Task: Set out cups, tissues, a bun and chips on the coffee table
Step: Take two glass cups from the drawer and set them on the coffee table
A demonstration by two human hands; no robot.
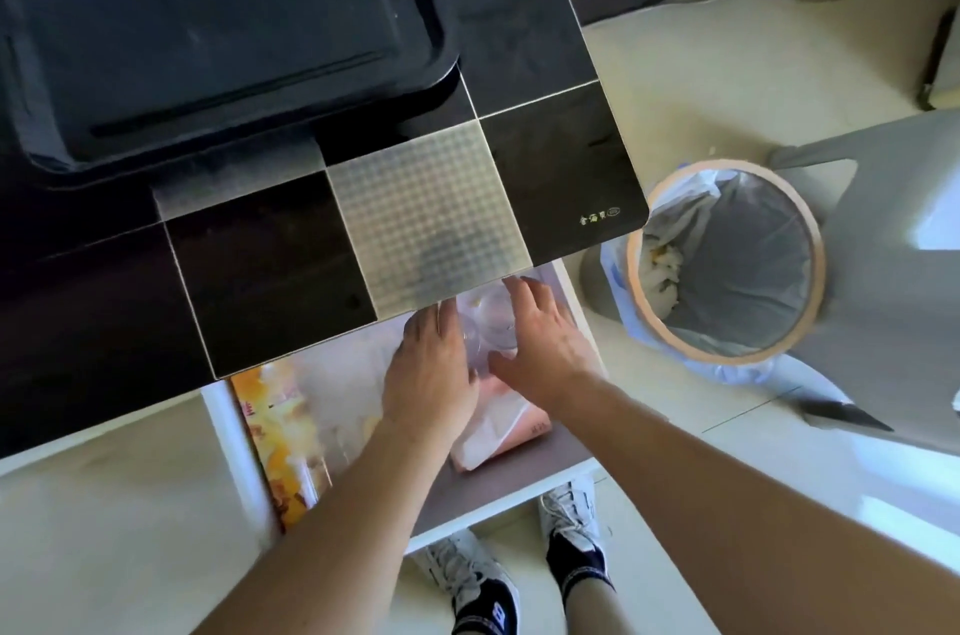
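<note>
Under the coffee table [270, 265] edge, open drawer [498, 489] | both hands, left hand [431, 374] and right hand [545, 343], fingers loosely spread, cup clear cups [488, 327] | tissues [498, 426], chips [280, 437] in drawer beside | bun unseen | tabletop holds only black tray [218, 36]; likely nothing set out yet

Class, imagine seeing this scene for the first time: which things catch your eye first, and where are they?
Both hands, left hand and right hand, reach into the open drawer around clear plastic cups. A black tray fills the coffee table's upper left; a lined bin stands right.
</note>
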